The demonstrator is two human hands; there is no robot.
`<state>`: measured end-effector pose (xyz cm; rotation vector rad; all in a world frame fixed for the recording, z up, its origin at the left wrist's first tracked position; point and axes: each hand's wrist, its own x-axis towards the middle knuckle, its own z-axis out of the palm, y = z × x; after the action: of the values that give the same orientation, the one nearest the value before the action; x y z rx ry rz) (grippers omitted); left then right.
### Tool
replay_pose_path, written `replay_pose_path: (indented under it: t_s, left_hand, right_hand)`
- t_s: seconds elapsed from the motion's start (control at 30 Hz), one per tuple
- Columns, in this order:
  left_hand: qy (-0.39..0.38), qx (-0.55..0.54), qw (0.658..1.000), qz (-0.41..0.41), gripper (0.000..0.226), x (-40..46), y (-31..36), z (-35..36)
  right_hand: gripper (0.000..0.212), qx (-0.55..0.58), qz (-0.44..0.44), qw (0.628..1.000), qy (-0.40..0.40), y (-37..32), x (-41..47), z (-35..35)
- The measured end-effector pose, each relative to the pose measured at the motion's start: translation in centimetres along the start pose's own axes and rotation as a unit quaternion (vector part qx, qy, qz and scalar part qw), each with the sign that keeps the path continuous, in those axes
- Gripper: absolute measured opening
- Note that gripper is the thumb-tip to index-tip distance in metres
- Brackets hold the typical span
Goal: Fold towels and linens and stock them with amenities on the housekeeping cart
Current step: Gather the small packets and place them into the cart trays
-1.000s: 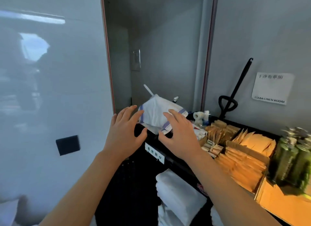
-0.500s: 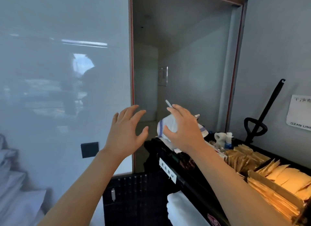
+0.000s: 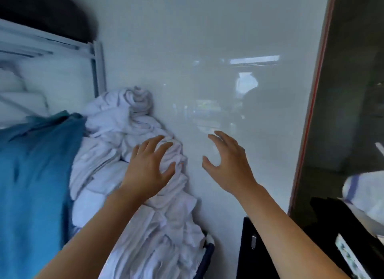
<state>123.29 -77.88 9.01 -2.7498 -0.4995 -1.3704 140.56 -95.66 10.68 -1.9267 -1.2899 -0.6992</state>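
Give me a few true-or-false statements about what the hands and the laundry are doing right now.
1. The left hand is over the white linen pile. True.
2. The right hand grips a towel. False: it is open and holds nothing, in front of the wall panel.
3. A blue cloth lies left of the pile. True.
4. The pile is neatly folded. False: it is crumpled.
5. Both hands' fingers are clenched. False: they are spread.

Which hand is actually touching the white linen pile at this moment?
The left hand: its fingers rest on the white linen pile. The right hand hangs open before the wall.
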Motion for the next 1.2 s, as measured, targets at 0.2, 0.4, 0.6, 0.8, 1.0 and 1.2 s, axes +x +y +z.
replay_pose_path:
  t_s: [0.2, 0.4, 0.6, 0.8, 1.0, 1.2]
  left_hand:
    - [0.04, 0.102, 0.992, -0.058, 0.053, -3.6, -8.3, -9.6]
    - [0.062, 0.182, 0.976, -0.105, 0.06, -6.7, -16.8, -18.3]
    - [0.098, 0.228, 0.963, -0.106, 0.055, -9.1, -25.7, -26.5]
    - [0.102, 0.282, 0.945, -0.13, 0.058, -12.1, -35.3, -34.2]
    - [0.11, 0.32, 0.93, -0.142, 0.056, -14.5, -44.1, -40.0]
    - [0.11, 0.33, 0.917, -0.194, 0.053, -18.2, -51.1, -42.4]
  right_hand:
    - [0.062, 0.094, -0.087, 0.992, -0.021, -10.1, 2.8, 5.7]
    - [0.062, 0.131, -0.131, 0.983, -0.006, -20.5, 6.0, 10.5]
    - [0.062, 0.15, -0.186, 0.971, -0.006, -31.7, 9.5, 16.0]
    - [0.061, 0.182, -0.226, 0.957, 0.015, -43.4, 12.5, 22.2]
    - [0.061, 0.216, -0.247, 0.945, 0.006, -52.9, 14.7, 28.7]
    - [0.061, 0.241, -0.278, 0.93, -0.023, -61.3, 16.5, 34.6]
